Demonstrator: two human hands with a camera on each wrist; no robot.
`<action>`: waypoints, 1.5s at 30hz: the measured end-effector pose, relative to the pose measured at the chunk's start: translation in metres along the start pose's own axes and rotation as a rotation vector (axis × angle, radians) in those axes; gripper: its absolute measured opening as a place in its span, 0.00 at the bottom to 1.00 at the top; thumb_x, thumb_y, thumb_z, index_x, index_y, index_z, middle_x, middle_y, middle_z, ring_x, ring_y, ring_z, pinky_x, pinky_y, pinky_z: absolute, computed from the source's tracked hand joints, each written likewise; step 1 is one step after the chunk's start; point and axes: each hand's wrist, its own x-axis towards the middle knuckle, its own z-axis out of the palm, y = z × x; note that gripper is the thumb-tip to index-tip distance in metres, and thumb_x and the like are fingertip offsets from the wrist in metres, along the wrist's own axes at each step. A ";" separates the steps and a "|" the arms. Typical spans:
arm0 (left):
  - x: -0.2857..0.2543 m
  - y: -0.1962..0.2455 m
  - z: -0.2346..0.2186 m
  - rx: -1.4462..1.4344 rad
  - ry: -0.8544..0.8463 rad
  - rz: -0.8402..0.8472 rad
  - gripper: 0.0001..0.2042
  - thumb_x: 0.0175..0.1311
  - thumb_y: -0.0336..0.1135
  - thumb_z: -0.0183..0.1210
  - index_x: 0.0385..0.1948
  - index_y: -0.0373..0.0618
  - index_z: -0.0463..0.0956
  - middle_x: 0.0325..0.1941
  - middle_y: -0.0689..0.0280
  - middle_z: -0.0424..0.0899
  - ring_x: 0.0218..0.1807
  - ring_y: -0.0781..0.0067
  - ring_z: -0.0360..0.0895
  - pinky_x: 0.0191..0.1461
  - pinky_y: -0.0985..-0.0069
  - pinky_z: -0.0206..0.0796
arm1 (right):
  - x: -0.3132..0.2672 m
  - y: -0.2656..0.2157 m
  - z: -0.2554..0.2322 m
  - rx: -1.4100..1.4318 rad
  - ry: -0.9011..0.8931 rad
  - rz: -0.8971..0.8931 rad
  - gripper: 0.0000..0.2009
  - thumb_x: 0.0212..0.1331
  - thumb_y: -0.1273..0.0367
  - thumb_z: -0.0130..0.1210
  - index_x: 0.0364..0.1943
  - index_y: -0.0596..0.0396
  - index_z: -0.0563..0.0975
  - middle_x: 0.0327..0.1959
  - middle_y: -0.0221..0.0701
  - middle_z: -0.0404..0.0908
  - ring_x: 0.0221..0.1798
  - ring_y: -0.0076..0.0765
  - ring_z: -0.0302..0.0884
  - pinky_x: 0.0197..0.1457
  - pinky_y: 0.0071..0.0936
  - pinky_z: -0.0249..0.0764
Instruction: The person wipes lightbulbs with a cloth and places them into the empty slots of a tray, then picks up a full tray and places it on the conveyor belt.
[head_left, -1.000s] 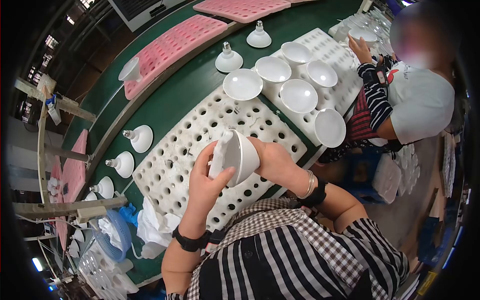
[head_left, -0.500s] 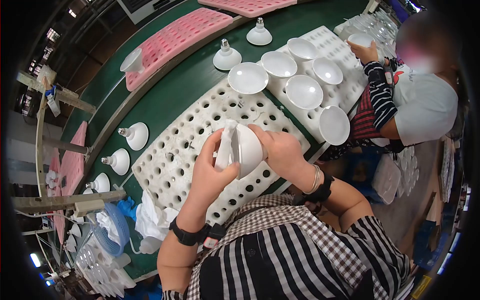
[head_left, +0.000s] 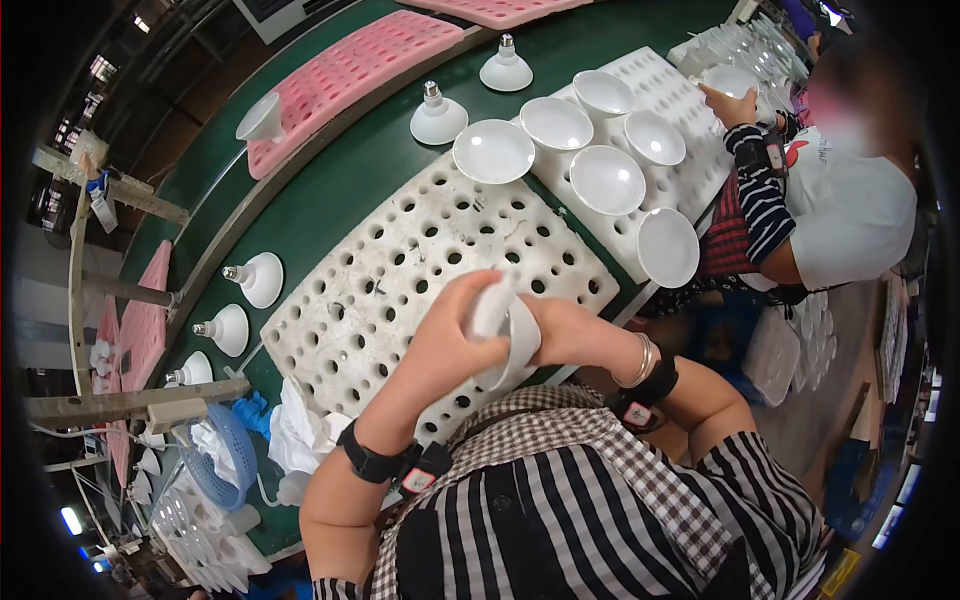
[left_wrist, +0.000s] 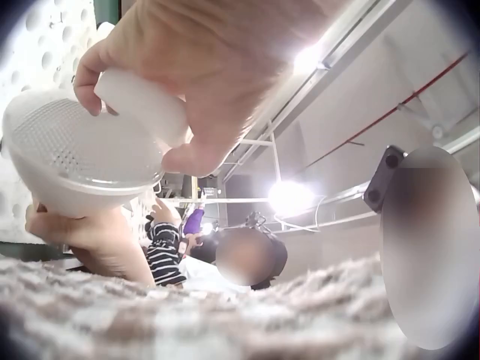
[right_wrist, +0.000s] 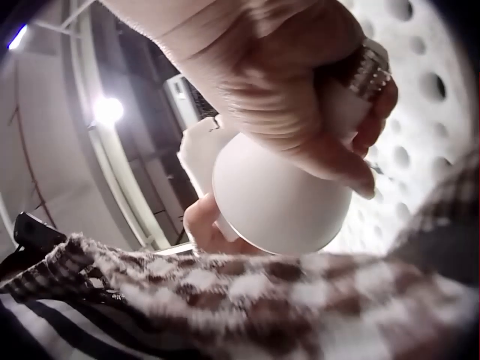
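Note:
Over the near part of a white holed board (head_left: 420, 230), both hands hold a white cone-shaped lamp (head_left: 522, 335). The right hand (head_left: 565, 330) grips its narrow end; in the right wrist view, its fingers (right_wrist: 360, 176) curl round the neck by the metal screw base (right_wrist: 371, 71). The left hand (head_left: 450, 335) pinches a white pad (left_wrist: 142, 105) between fingers and thumb at the lamp's wide face (left_wrist: 75, 142), which looks textured in the left wrist view. Whether the pad is cloth or foam I cannot tell.
Several white lamps stand face down on the green table (head_left: 340, 180). Others lie face up around a second holed board (head_left: 650, 90). Pink holed trays (head_left: 360, 80) line the far side. A blue basket (head_left: 235, 460) and white cloths (head_left: 295, 430) are at left; another person (head_left: 850, 200) sits at right.
The lamp has turned and tilted between the hands, and both hands have shifted slightly lower in the head view. The pad has moved across the lamp's face. The head view has shifted a little.

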 end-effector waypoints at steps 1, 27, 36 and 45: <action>-0.004 0.005 0.004 0.022 -0.049 0.009 0.33 0.45 0.33 0.60 0.60 0.43 0.65 0.53 0.60 0.74 0.56 0.67 0.72 0.62 0.74 0.62 | -0.006 0.013 0.007 0.185 -0.171 0.020 0.34 0.39 0.71 0.66 0.58 0.54 0.70 0.38 0.39 0.82 0.42 0.49 0.79 0.44 0.34 0.75; 0.017 0.002 0.018 -0.134 0.109 0.080 0.27 0.48 0.30 0.57 0.56 0.39 0.67 0.49 0.61 0.75 0.52 0.71 0.74 0.55 0.76 0.66 | 0.001 0.011 -0.013 -0.421 0.279 -0.112 0.32 0.43 0.70 0.62 0.59 0.51 0.69 0.31 0.33 0.80 0.31 0.44 0.78 0.33 0.38 0.73; 0.027 0.000 0.007 -0.216 0.016 0.012 0.32 0.46 0.28 0.57 0.61 0.43 0.63 0.57 0.62 0.70 0.53 0.72 0.72 0.56 0.75 0.65 | 0.004 0.006 -0.004 -0.171 0.274 0.008 0.31 0.43 0.72 0.63 0.58 0.49 0.69 0.33 0.38 0.81 0.35 0.49 0.79 0.36 0.39 0.74; 0.027 0.000 0.008 -0.185 0.029 0.063 0.30 0.45 0.32 0.58 0.57 0.44 0.67 0.56 0.56 0.72 0.58 0.63 0.72 0.62 0.71 0.63 | 0.006 -0.005 -0.019 -0.299 0.161 0.124 0.31 0.45 0.72 0.62 0.59 0.49 0.67 0.32 0.39 0.81 0.35 0.49 0.80 0.35 0.40 0.74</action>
